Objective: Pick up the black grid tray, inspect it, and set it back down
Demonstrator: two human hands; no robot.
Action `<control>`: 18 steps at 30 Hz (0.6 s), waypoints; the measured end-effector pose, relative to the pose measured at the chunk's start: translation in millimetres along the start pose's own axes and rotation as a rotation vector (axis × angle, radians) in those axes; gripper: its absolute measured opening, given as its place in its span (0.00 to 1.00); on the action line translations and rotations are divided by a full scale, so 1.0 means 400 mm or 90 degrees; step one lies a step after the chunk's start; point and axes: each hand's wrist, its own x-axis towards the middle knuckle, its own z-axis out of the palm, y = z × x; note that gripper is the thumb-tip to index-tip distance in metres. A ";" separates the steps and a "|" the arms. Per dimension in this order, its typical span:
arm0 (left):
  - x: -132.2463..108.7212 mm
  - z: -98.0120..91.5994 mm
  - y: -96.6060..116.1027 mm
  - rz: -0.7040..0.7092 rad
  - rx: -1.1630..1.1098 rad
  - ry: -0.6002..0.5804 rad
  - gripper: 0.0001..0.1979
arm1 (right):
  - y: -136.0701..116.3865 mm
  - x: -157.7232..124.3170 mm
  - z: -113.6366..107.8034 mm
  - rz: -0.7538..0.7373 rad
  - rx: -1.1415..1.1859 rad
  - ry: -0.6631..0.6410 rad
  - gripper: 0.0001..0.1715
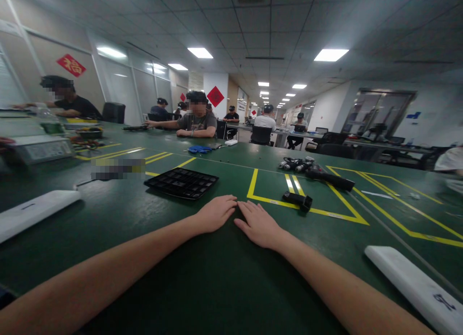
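My left hand (pixel 216 213) lies flat on the green table (pixel 224 282), fingers stretched out, with nothing in it. Beside it rests my right hand (pixel 258 224), also flat with the fingers extended and the thumb apart. The fingertips of the two hands almost meet. Just beyond my left hand is a black gridded plastic tray or panel (pixel 182 183). Ahead and to the right of my right hand, a small black plastic part (pixel 297 201) lies across a yellow tape line.
A long black handle-like piece (pixel 331 178) lies by a bundle of black-and-silver parts (pixel 296 164). White blocks flank me at left (pixel 36 212) and right (pixel 415 282). Blue items (pixel 199 149) sit farther back. A person (pixel 197 118) sits across the table.
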 end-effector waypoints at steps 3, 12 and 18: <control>-0.027 -0.025 0.062 0.039 0.004 0.048 0.17 | 0.055 0.009 -0.058 0.045 -0.104 0.047 0.30; -0.072 -0.046 0.185 0.159 -0.076 -0.164 0.18 | 0.324 -0.052 -0.122 0.383 -0.270 0.053 0.27; -0.029 -0.025 0.095 -0.004 0.081 -0.030 0.18 | 0.333 -0.058 -0.109 0.385 -0.263 0.074 0.27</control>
